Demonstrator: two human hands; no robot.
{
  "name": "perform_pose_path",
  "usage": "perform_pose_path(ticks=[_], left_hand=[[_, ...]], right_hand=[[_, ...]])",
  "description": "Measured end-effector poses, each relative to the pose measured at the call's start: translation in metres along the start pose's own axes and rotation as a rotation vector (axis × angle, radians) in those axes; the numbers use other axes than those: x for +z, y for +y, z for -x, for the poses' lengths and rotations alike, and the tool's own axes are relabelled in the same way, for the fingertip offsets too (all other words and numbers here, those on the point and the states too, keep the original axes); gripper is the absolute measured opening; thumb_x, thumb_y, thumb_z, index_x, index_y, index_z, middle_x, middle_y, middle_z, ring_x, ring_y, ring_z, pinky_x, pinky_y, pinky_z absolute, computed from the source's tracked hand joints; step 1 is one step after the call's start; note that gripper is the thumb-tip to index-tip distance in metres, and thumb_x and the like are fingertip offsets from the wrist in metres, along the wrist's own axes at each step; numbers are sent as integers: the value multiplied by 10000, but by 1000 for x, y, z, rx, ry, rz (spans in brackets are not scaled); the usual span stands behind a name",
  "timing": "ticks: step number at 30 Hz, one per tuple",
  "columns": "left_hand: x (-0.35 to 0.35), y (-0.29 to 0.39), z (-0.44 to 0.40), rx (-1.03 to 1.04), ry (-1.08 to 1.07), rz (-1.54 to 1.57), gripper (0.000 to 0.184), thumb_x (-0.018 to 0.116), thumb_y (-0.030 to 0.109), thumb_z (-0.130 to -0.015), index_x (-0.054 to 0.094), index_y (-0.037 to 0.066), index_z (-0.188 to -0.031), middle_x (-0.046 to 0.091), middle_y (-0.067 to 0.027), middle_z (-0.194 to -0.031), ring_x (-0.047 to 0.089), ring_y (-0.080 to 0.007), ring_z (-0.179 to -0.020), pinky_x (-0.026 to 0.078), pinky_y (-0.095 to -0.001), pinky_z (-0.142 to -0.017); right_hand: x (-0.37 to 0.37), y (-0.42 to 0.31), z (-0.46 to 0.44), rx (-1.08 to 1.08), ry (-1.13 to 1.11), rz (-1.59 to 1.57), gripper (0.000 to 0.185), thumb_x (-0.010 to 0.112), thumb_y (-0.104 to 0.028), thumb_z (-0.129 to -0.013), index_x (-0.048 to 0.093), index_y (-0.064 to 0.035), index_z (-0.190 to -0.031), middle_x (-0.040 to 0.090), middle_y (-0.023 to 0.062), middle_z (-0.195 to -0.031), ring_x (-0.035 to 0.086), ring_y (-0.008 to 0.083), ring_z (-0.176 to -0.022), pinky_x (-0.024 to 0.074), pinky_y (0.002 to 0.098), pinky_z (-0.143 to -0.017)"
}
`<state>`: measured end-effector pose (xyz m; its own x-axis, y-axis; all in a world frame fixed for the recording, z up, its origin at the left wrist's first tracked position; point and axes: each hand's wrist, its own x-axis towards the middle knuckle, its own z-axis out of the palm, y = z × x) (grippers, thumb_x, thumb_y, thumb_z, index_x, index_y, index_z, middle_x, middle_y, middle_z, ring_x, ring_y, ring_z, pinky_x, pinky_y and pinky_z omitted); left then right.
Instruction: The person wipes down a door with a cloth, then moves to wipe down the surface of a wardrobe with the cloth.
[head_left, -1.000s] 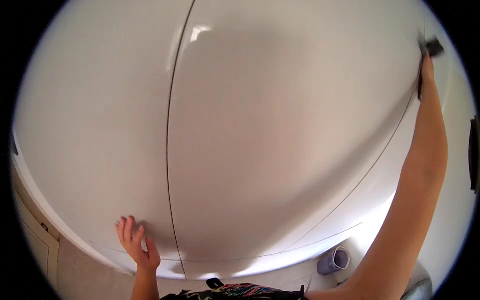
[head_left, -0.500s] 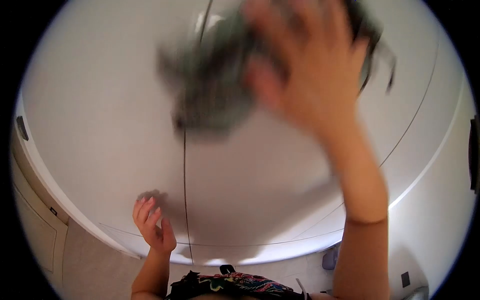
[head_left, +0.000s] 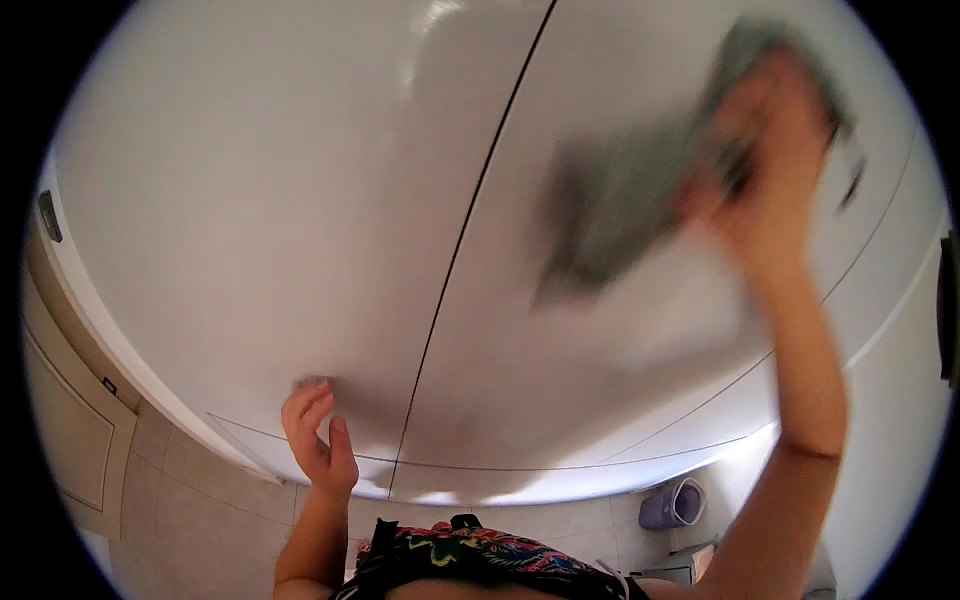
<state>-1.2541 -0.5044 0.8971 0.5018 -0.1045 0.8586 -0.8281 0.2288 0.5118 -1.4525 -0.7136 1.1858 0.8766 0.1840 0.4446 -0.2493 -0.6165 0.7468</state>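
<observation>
My right hand [head_left: 775, 165] is raised at the upper right, pressing a grey-green cloth [head_left: 640, 195] against a large white panelled surface [head_left: 250, 200]. Motion blurs both hand and cloth, and part of the cloth trails out to the left of the fingers. A thin dark loop hangs from its right side. Lower down on the left, my left hand [head_left: 322, 440] is empty, its fingers loosely curved and the thumb apart. Its fingertips are close to the white surface; whether they touch it I cannot tell.
A dark seam [head_left: 462, 235] runs down between the white panels. On the tiled floor below stands a purple-grey bin [head_left: 672, 506]. At the far left is a cream door [head_left: 75, 440], and a pale wall [head_left: 900, 430] rises on the right.
My right hand has swept right across the white surface with the cloth. The view has shifted, so more of the bin shows. My left hand keeps nearly the same pose.
</observation>
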Motion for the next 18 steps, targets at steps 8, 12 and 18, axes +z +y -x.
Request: perform_pose_path(ticks=[8,12,18], left_hand=[[-5,-17,44,-48,-50,-6,246,506,-21,-772,549,1,-1012,544,-162,-1082,482,-302,-1020,361,-398,-914],[1,-4,40,-87,25,56,230,506,-26,-779,550,-1,-1003,549,-161,-1066,488,-298,-1008,366,-391,-906],[-4,-23,56,13,1,-42,234,504,-34,-780,545,-3,-1008,553,-165,-1054,494,-288,-1001,383,-369,-885]], right_hand=[[-79,125,-107,444,742,341,469,407,-337,-914,424,-54,-1287,454,167,-1299,428,322,-1196,318,405,-1010],[-6,-59,-36,142,277,138,758,654,-526,-593,450,-274,-1278,411,34,-1337,323,337,-1265,218,669,-939],[158,-283,129,-1281,14,1404,553,328,-453,-888,263,-225,-1387,376,107,-1350,313,325,-1272,224,648,-1003]])
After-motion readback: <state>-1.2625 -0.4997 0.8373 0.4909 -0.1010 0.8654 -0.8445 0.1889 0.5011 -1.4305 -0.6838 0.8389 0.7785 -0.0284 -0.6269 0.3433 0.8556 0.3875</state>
